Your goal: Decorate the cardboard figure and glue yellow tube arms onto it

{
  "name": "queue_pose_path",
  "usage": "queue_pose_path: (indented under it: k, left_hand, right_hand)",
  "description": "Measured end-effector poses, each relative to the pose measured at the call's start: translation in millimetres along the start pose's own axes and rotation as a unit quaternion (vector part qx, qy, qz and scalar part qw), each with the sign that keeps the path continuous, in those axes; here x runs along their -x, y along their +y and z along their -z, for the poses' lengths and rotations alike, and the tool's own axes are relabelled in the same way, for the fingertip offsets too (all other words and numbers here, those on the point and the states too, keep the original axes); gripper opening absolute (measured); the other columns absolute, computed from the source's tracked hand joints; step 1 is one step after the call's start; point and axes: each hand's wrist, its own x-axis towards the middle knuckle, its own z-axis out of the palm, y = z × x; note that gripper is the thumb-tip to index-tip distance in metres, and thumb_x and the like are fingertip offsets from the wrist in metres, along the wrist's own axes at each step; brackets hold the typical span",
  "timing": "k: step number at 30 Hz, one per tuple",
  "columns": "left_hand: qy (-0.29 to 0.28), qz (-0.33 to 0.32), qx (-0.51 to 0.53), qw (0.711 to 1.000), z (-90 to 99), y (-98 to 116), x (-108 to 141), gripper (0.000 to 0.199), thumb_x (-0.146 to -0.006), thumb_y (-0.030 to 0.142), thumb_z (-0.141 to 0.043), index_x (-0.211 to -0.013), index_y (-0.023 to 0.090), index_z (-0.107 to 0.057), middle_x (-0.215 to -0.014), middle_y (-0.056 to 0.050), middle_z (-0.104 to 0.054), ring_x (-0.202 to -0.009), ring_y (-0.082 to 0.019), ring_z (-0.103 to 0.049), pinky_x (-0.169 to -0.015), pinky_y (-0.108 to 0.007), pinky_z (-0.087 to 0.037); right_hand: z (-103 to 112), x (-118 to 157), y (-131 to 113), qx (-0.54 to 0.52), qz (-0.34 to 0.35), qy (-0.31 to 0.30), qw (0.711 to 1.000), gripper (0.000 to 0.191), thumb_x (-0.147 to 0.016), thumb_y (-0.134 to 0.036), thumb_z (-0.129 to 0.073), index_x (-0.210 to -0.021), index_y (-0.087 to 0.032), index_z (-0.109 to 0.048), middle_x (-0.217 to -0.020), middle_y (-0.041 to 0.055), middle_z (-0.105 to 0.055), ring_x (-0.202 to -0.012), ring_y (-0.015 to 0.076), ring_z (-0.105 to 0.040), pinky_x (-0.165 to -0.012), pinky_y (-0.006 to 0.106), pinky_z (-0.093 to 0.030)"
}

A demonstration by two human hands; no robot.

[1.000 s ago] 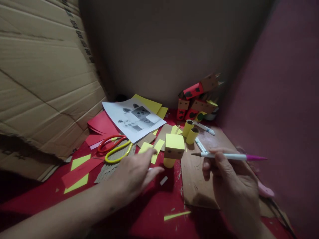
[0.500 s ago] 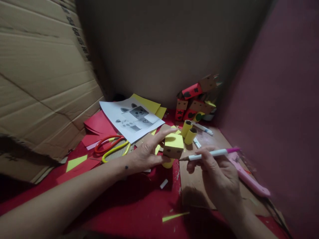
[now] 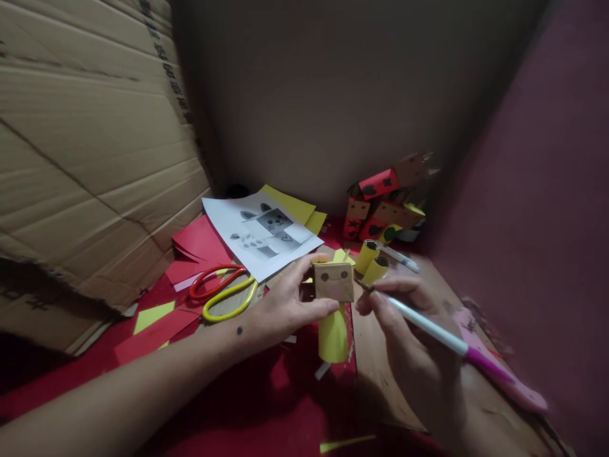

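The worst I can foresee from my remote seat is a stray mark: the brown-tipped pen [image 3: 428, 325] has its point just beside the paper figure [image 3: 334, 331], at three o'clock from the box head, and I cannot tell whether they touch. A small jerk of my right hand [image 3: 419, 355], whose fingers are closed around the barrel near the tip, could streak the cardboard. My left hand [image 3: 285, 311] has the head pinched, thumb across the lower front edge and fingers round the far side; too hard a squeeze might dent it, or pull it loose from the body if the join is weak. The yellow tubes [image 3: 367, 256], between one and two o'clock from the figure, stand close behind my right fingers and could be knocked over by a careless swing. The figure itself sits near the middle of my view, toward five o'clock, roughly upright; whether its base rests on the red cloth [image 3: 228, 406] I cannot tell. Its head is plain brown and boxy, with two dark round spots side by side and a faint pinkish mark below them, above a smooth yellow cylinder.
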Motion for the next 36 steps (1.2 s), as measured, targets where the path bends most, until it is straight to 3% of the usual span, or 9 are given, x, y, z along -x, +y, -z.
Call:
queue_pose_path:
  k: [8, 14, 22, 36]
  left_hand:
    - [-0.033, 0.017, 0.076, 0.996, 1.0, -11, 6, 0.064, -0.083, 0.024, -0.072, -0.137, 0.025, -0.039, -0.127, -0.008, -0.061, -0.115, -0.025, -0.063, -0.099, -0.041, -0.049]
    - [-0.03, 0.035, 0.102, 0.994, -1.7, -15, 9, 0.066, -0.081, 0.021, -0.071, -0.138, 0.027, -0.038, -0.124, -0.007, -0.063, -0.109, -0.023, -0.065, -0.092, -0.037, -0.052]
    - [-0.048, 0.022, 0.121, 0.991, -3.6, -16, 12, 0.059, -0.084, 0.02, -0.068, -0.135, 0.027, -0.038, -0.125, -0.007, -0.063, -0.115, -0.023, -0.063, -0.097, -0.037, -0.05]
    - [-0.036, 0.025, 0.12, 0.992, -5.6, -11, 14, 0.057, -0.083, 0.018, -0.069, -0.132, 0.023, -0.041, -0.119, -0.006, -0.063, -0.113, -0.024, -0.062, -0.099, -0.04, -0.048]
  right_hand:
    - [-4, 11, 11, 0.106, 0.028, -0.035, 0.993, 0.005, -0.095, -0.024, -0.06, -0.093, -0.026, -0.064, -0.081, 0.0, -0.067, -0.074, 0.0137, -0.067, -0.05, 0.019, -0.047]
    - [-6, 15, 17, 0.081, 0.035, -0.031, 0.996, 0.007, -0.095, -0.02, -0.06, -0.094, -0.026, -0.064, -0.082, -0.0021, -0.067, -0.071, 0.0119, -0.068, -0.062, 0.02, -0.055]
    - [-3, 20, 19, 0.078, 0.027, -0.026, 0.996, 0.01, -0.096, -0.019, -0.058, -0.097, -0.027, -0.063, -0.086, -0.004, -0.068, -0.078, 0.0098, -0.069, -0.073, 0.018, -0.055]
    - [-2, 23, 23, 0.086, 0.05, -0.061, 0.993, 0.013, -0.1, -0.018, -0.052, -0.103, -0.028, -0.059, -0.088, -0.0035, -0.066, -0.074, 0.0092, -0.067, -0.065, 0.015, -0.056]
